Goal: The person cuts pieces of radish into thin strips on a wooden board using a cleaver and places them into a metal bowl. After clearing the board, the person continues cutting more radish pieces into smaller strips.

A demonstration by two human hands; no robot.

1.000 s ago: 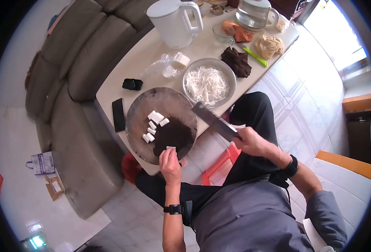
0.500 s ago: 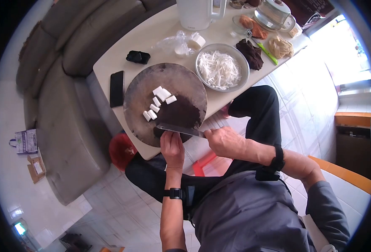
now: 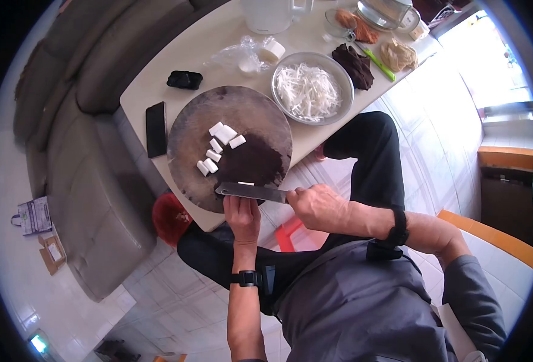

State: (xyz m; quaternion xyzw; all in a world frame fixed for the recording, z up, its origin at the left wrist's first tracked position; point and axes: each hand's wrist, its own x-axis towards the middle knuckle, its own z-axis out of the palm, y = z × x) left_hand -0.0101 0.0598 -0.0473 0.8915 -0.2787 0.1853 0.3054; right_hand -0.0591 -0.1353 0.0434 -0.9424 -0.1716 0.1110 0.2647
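Note:
A round wooden chopping board lies at the table's near corner, with several white pieces on it. My right hand is closed round the handle of a cleaver, whose blade lies over the board's near edge. My left hand is just below the blade, fingers together and tips hidden behind it; what they hold, if anything, cannot be made out. A thin white sliver shows at the blade's far side. To the board's upper right, a metal bowl holds white shreds.
On the table are a phone, a black object, a plastic bag, a white jug, dark cloth, a green-handled tool and a glass pot. A red stool stands below the corner.
The cleaver blade has turned so its broad side shows more, and a white sliver now appears beyond it. The whole view has shifted slightly, moving the table up and left.

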